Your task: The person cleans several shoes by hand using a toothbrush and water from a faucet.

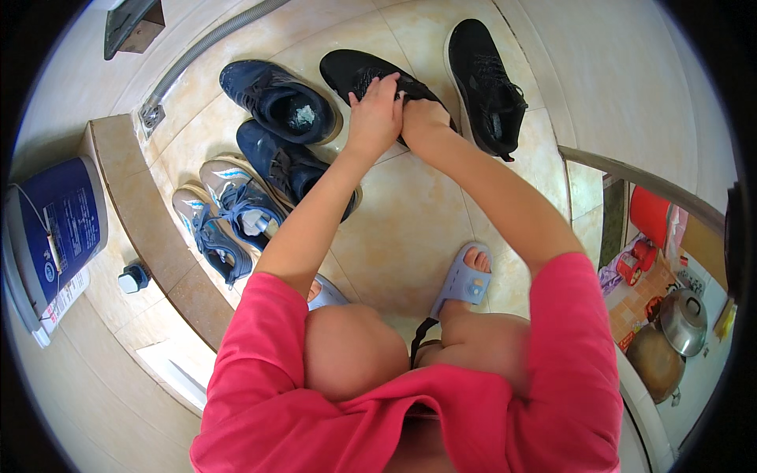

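A black lace-up sneaker [349, 68] lies on the tiled floor at the top centre, under both hands. My left hand [377, 109] rests over its laces with the fingers spread. My right hand [424, 118] is at the shoe's opening, its fingers largely hidden inside or behind the upper. The matching black sneaker [482, 77] stands to the right, toe away from me. To the left are a dark blue shoe [248, 83] with whitish material inside it, and a second dark blue shoe [260, 142], partly behind my left forearm.
Grey-and-blue sneakers [227, 189] with blue laces stand at the left beside a raised tiled ledge [142, 195]. Beyond the ledge are a blue bucket [71, 219] and a small dark bottle [135, 279]. A grey hose [207, 44] runs to a floor drain [152, 117]. A doorway at right shows a metal pot lid [683, 322].
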Tool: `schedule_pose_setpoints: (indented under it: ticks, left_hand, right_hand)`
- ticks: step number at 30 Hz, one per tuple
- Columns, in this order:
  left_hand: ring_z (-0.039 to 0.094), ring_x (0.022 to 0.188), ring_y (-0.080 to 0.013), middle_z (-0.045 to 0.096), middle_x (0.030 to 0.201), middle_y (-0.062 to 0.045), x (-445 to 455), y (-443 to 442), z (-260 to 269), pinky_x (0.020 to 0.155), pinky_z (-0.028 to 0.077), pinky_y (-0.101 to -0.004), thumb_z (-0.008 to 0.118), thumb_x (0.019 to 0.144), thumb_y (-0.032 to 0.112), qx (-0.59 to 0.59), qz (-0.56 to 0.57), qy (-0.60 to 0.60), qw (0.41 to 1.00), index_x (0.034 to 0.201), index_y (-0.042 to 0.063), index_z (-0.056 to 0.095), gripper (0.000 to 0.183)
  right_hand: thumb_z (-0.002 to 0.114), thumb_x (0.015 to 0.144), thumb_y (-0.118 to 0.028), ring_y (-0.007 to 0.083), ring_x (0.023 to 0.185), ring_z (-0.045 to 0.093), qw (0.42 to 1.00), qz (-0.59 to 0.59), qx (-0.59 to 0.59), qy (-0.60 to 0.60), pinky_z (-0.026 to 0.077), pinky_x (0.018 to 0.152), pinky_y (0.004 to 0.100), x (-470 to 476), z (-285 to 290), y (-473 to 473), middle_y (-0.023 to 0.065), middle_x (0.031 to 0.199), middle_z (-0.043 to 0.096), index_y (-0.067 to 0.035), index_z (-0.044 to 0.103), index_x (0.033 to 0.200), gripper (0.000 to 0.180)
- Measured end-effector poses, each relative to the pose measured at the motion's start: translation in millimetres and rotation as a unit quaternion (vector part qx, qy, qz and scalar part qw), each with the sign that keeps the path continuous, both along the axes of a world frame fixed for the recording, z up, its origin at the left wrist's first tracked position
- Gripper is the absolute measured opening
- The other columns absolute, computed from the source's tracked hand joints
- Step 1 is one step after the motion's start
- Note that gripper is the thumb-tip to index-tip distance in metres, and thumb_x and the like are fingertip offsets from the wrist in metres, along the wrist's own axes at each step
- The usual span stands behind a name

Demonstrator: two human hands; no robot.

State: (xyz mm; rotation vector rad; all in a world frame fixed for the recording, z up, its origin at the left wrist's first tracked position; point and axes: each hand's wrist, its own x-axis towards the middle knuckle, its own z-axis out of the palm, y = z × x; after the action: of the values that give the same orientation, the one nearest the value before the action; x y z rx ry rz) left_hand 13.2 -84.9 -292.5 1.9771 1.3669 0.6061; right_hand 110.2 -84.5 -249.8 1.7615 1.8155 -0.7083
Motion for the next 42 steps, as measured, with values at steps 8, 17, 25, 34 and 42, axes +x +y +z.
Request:
schedule_pose_setpoints:
  ticks: [8, 17, 25, 34, 42]
  left_hand:
    - [0.040, 0.113, -0.0407, 0.048, 0.118, -0.013, 1, -5, -5, 0.089, 0.023, -0.0656, 0.051, 0.082, 0.016, 0.037, -0.020, -0.022, 0.999, 0.116, 0.007, 0.041, 0.037]
    - [0.042, 0.112, -0.0379, 0.043, 0.126, -0.009, -15, -1, -9, 0.087, 0.027, -0.0653, 0.049, 0.084, 0.022, 0.038, -0.040, 0.036, 0.998, 0.106, 0.005, 0.043, 0.029]
    - [0.044, 0.110, -0.0351, 0.050, 0.114, -0.014, -2, -1, -6, 0.091, 0.027, -0.0592, 0.046, 0.086, 0.022, 0.049, -0.088, 0.046, 0.994, 0.124, 0.010, 0.034, 0.042]
    - [0.040, 0.115, -0.0338, 0.038, 0.129, -0.010, -16, 5, 2, 0.087, 0.031, -0.0621, 0.044, 0.086, 0.023, -0.004, -0.094, 0.060, 0.994, 0.104, 0.005, 0.041, 0.026]
    - [0.050, 0.101, -0.0344, 0.053, 0.109, -0.013, -24, 10, -6, 0.093, 0.031, -0.0488, 0.047, 0.086, 0.023, -0.035, -0.115, 0.039, 0.992, 0.128, 0.013, 0.032, 0.046]
  right_hand:
    - [0.052, 0.074, -0.005, 0.0241, 0.075, 0.062, 0.978, 0.141, 0.153, 0.011, 0.051, 0.062, 0.0327, 28, 23, -46, 0.0140, 0.074, 0.062, -0.004, 0.051, 0.107, 0.033]
    - [0.058, 0.073, -0.011, 0.0223, 0.089, 0.060, 0.988, 0.144, -0.010, -0.051, 0.051, 0.067, 0.0290, 11, 51, -54, 0.0116, 0.114, 0.052, -0.009, 0.065, 0.092, 0.020]
    - [0.059, 0.072, -0.009, 0.0227, 0.090, 0.059, 0.991, 0.118, 0.050, -0.022, 0.051, 0.066, 0.0299, 20, 17, -25, 0.0094, 0.104, 0.057, -0.010, 0.066, 0.092, 0.021]
    - [0.056, 0.073, -0.009, 0.0246, 0.087, 0.060, 0.986, 0.157, 0.046, -0.010, 0.051, 0.064, 0.0315, 29, 47, -61, 0.0121, 0.104, 0.057, -0.008, 0.066, 0.090, 0.019]
    - [0.053, 0.073, -0.008, 0.0235, 0.081, 0.063, 0.971, 0.218, 0.065, 0.072, 0.051, 0.064, 0.0346, 32, 18, -33, 0.0097, 0.085, 0.064, -0.006, 0.065, 0.085, 0.017]
